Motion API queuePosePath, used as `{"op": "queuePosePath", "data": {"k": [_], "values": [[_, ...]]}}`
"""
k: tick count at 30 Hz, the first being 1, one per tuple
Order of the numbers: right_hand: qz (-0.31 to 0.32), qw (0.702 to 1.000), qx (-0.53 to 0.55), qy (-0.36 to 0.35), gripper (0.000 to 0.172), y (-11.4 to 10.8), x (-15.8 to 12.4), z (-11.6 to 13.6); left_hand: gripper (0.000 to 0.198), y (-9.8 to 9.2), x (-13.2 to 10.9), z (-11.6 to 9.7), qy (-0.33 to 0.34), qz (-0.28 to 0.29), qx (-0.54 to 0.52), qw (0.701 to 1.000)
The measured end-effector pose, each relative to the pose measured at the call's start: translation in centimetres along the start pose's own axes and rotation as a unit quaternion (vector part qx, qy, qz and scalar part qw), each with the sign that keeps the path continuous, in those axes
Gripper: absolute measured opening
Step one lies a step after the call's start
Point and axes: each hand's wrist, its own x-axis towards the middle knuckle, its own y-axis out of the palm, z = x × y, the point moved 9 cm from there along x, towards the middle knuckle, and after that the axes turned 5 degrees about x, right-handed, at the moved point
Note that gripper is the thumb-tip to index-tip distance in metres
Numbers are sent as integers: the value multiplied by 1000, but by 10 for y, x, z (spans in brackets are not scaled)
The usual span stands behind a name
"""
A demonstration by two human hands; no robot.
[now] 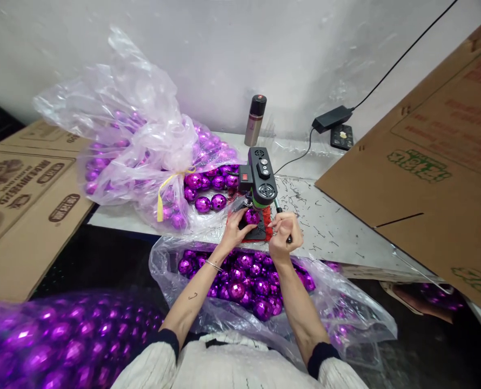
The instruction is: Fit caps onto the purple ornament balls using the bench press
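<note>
Under the head of a small black press machine (261, 175), a shiny purple faceted ball (252, 216) sits between the thumb and fingers of my left hand (235, 228). My right hand (286, 232) is wrapped around the machine's lever handle (278, 207), whose black end shows below the fist. The machine stands on a red mat (268, 224). Nearest my forearms lies an open clear plastic bag (163, 259) full of more purple balls (244, 281). Loose purple balls (211, 203) rest on the table left of the machine.
A clear bag of balls tied with yellow ribbon (159, 200) stands at left. Behind are a spray can (255, 120), a black power adapter (332, 119) and a phone (341, 137). Cardboard boxes (419, 162) flank both sides. Small dark bits litter the white table (333, 216).
</note>
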Motion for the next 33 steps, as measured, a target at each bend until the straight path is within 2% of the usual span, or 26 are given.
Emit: {"op": "queuePosePath", "data": {"k": [4,10,18,33], "values": [[26,998,9,-54,41,1,-24,-10,58,-1,-2,-2,6,-6,1,1000],[7,999,7,-44,43,-2,-45,-29,60,-1,-5,-1,12,-2,0,1000],[-9,999,-6,-49,44,-3,-52,-36,59,1,-7,1,16,-3,1,1000],[-14,998,18,-67,45,-1,-50,-31,59,1,-7,2,9,-1,-3,1000]]}}
